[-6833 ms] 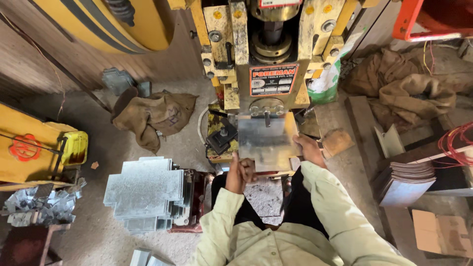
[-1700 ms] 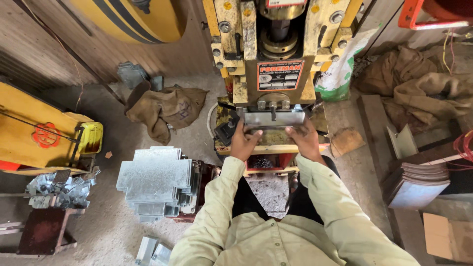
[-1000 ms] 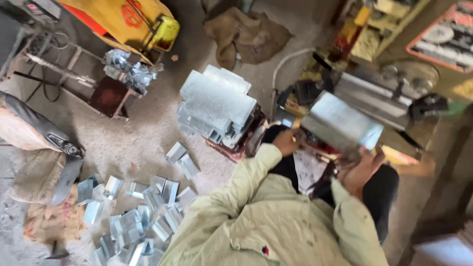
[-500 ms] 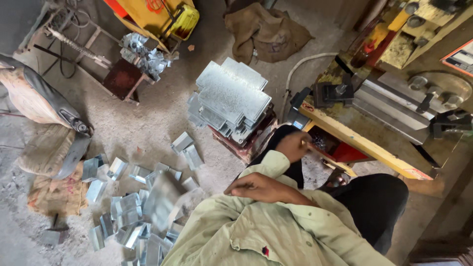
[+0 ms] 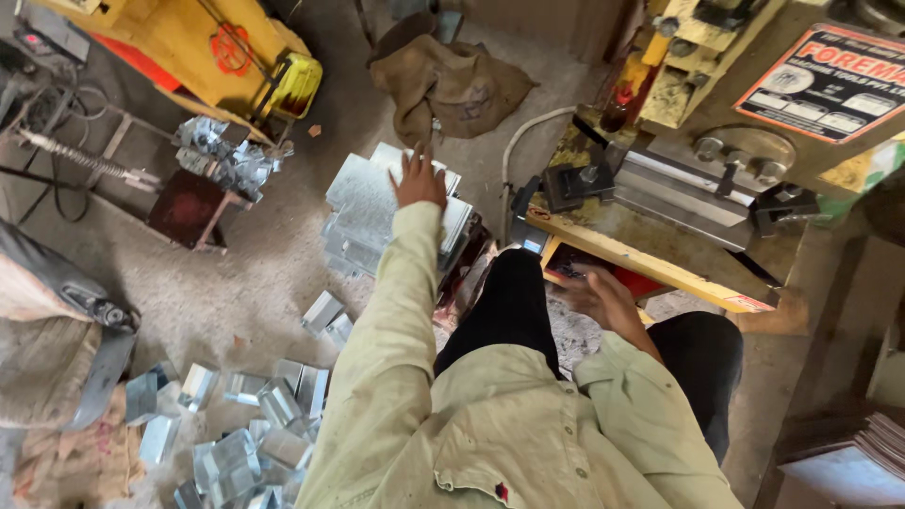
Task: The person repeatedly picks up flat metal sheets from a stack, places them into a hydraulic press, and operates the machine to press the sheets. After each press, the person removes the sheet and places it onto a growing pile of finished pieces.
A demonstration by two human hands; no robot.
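The left hand (image 5: 418, 179) is extended, fingers spread open, onto the top of the stack of flat metal sheets (image 5: 363, 203) lying on the floor left of the press machine (image 5: 698, 179); nothing is gripped. The right hand (image 5: 603, 300) is held loosely open and empty near the knee, well apart from the stack. Bent metal pieces (image 5: 250, 424) are scattered at lower left.

Yellow press machine (image 5: 716, 123) at right; burlap sack (image 5: 452, 85) on floor; bent metal pieces (image 5: 245, 424) scattered lower left.
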